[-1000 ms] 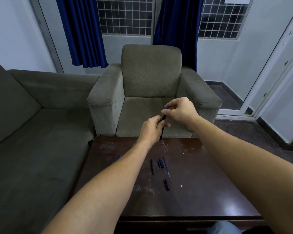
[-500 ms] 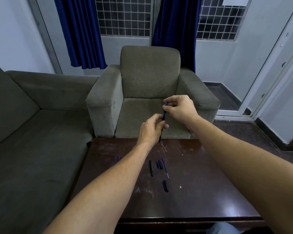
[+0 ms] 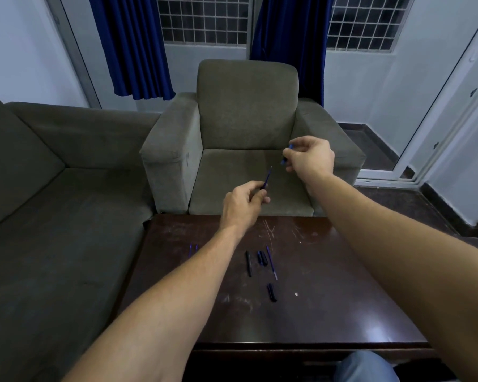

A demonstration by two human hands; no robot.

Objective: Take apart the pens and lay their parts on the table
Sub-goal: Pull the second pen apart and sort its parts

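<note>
Above the far edge of a scuffed, glossy dark-wood table (image 3: 342,285), I see both bare forearms stretched forward, the hands raised and apart. The left hand (image 3: 244,205), knuckles up and fingers curled, pinches the lower end of a slim dark-blue pen (image 3: 267,179); its shaft tapers to a fine point and slants up and to the right out of the grip. Up and to the right of that point, the right hand (image 3: 309,158) is bent at the wrist, with thumb and fingers closed on a short blue piece (image 3: 283,161) that shows only at its two ends.

Below the left grip, nearer me, loose parts lie on the wood. They are a long matte-black barrel (image 3: 249,263), two short dark sleeves (image 3: 262,258) side by side, a thin blue refill (image 3: 271,262) and, nearer still, a stubby black cap (image 3: 271,292). Two blue rods (image 3: 193,249) lie beside the left forearm. Beyond both hands stands a grey, coarse-weave armchair (image 3: 246,111).
</note>
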